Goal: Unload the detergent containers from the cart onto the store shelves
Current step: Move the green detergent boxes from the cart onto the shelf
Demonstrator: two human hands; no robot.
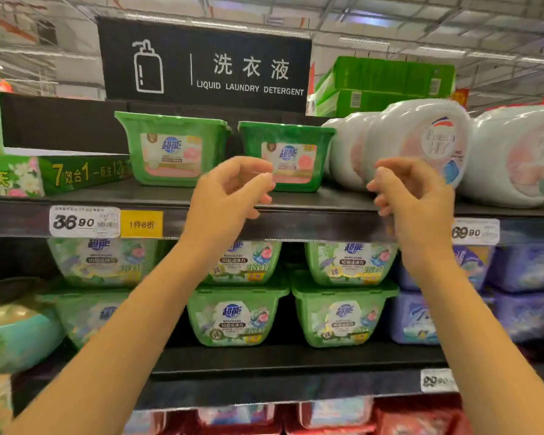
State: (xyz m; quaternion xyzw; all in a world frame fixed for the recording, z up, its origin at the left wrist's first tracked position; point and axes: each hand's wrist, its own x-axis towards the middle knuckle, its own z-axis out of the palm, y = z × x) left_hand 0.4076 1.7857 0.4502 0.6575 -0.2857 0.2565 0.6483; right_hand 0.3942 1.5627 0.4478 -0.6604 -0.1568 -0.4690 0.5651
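Two green detergent tubs with pink labels stand on the top shelf [311,202]: one [171,149] at centre left, the other [288,155] to its right. My left hand [230,191] hovers in front of the right tub's lower left corner, fingers loosely curled, holding nothing. My right hand [412,189] is raised at the same height to that tub's right, in front of a white round detergent container [421,139], fingers loosely curled and empty. Neither hand touches a tub. No cart is in view.
More white containers [515,158] lie at the right of the top shelf, and a green box [57,174] at its left. The shelf below holds stacked green tubs [236,315] and purple tubs [522,312]. A black "Liquid Laundry Detergent" sign [204,64] hangs above.
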